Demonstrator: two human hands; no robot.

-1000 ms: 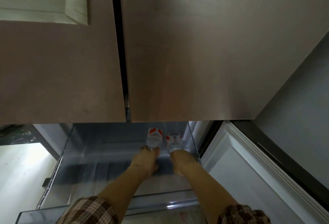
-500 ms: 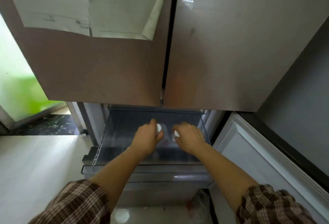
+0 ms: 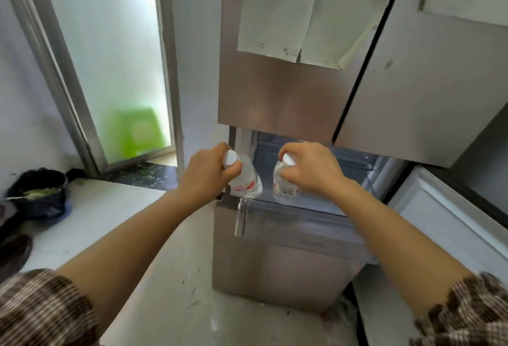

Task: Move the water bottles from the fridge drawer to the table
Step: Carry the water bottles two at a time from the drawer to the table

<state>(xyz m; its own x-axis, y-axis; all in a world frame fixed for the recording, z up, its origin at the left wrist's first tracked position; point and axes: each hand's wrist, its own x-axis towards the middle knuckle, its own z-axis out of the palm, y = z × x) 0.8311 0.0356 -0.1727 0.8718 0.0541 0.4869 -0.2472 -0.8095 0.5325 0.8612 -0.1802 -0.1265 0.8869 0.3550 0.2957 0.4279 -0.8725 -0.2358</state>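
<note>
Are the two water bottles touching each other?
Apart. The head view shows bare drawer between the left bottle and the right bottle.

- The left sleeve [image 3: 41, 310] is woven cloth in a small brown-and-cream check, with dark brown squares crossed by pale lines.
- The right sleeve [image 3: 467, 315] is the same checked cloth, its edge bunched into soft folds.
- Both sleeves end near the elbow, so the left forearm [image 3: 132, 238] and right forearm [image 3: 398, 235] are bare.
- The left hand [image 3: 206, 178] and right hand [image 3: 313, 173] are also bare, down to the wrists.
</note>
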